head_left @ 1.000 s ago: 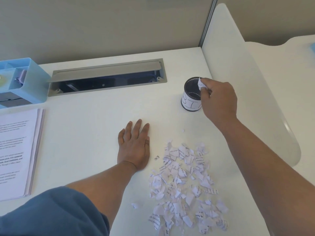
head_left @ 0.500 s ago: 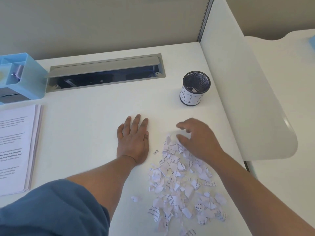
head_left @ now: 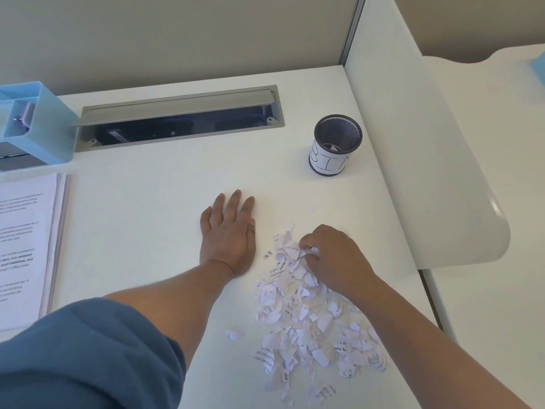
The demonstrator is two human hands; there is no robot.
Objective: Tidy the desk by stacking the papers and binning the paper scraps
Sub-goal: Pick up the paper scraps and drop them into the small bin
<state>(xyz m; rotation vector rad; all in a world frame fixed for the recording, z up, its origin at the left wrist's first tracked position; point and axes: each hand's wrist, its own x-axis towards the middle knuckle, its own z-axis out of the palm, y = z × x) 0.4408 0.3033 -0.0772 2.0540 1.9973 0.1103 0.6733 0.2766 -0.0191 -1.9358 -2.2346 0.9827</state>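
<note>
A heap of torn printed paper scraps [head_left: 306, 323] lies on the white desk [head_left: 153, 208] at the front right. My right hand [head_left: 333, 258] sits on the heap's far end, fingers curled and pinching a few scraps. Flat on the desk just left of the heap rests my left hand [head_left: 228, 234], fingers straight. A black mesh cup with a white label, the bin [head_left: 336, 144], stands upright behind the heap with a scrap or two inside. The stack of printed papers [head_left: 28, 246] lies at the left edge.
A light blue desk organiser [head_left: 38, 125] stands at the back left. A grey cable tray [head_left: 177, 119] with its lid raised is set into the desk's back. A white divider panel [head_left: 418, 149] bounds the desk on the right.
My right hand left the bin's rim, where it held a scrap, came back down to the heap, and now its fingers have closed on scraps. The left hand has stayed put.
</note>
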